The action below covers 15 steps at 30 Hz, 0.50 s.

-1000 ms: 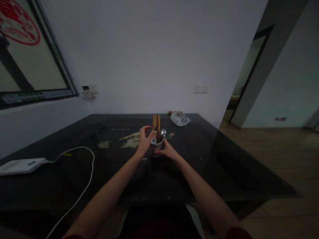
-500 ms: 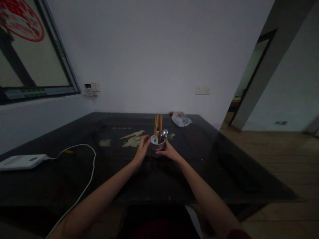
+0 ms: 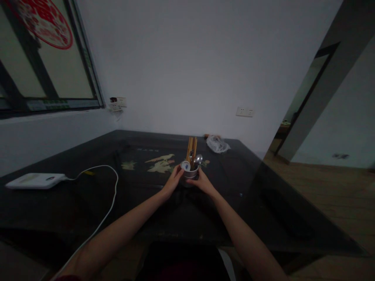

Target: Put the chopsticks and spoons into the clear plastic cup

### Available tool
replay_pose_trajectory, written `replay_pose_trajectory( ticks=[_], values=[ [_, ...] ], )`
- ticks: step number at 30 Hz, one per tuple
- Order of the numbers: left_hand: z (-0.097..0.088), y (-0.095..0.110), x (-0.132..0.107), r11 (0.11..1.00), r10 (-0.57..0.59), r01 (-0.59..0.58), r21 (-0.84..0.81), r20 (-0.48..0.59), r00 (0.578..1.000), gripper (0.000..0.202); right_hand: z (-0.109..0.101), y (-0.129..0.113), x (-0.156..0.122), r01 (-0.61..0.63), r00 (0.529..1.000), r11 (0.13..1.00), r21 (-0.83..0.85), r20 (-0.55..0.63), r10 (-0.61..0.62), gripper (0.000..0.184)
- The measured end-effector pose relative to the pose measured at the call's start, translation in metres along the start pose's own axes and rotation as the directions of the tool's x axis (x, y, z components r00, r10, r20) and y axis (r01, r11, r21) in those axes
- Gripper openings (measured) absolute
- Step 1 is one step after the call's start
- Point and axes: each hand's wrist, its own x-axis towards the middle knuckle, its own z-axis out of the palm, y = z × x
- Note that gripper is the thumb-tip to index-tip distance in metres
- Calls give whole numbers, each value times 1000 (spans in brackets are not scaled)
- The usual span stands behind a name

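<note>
A small pale cup point(image 3: 190, 175) stands on the dark table between my two hands. Wooden chopsticks point(image 3: 191, 147) rise from it, along with a metal spoon point(image 3: 199, 159) and a white spoon with a blue mark point(image 3: 185, 166), probably ceramic. My left hand point(image 3: 173, 181) is closed against the left side of the cup, thumb near the rim. From the right, my right hand point(image 3: 204, 182) grips the cup, its thumb across the front and its fingers partly hidden behind.
A white device point(image 3: 35, 180) with a white cable point(image 3: 115, 191) lies on the table point(image 3: 140, 210) at the left. At the back is a crumpled clear plastic bag point(image 3: 217, 144). A dark flat object point(image 3: 287, 212) rests at the right. The wall stands behind.
The view has turned slightly left, so everything sits further right in the picture. My left hand has come in from beside the cup and closed on it; my right hand keeps its hold.
</note>
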Motion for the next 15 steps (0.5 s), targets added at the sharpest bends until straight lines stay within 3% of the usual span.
replay_pose_trajectory(
  ticks=[9,15],
  values=[
    [-1,-4,2,999,51,-51,-1,44,998,59,-6,-2,1,-78,997,996,-34,-13,78,74],
    [1,-1,-2,996,13,-17,89,45,999,66,-9,-10,3,-108,994,994,-9,26,108,65]
  ],
)
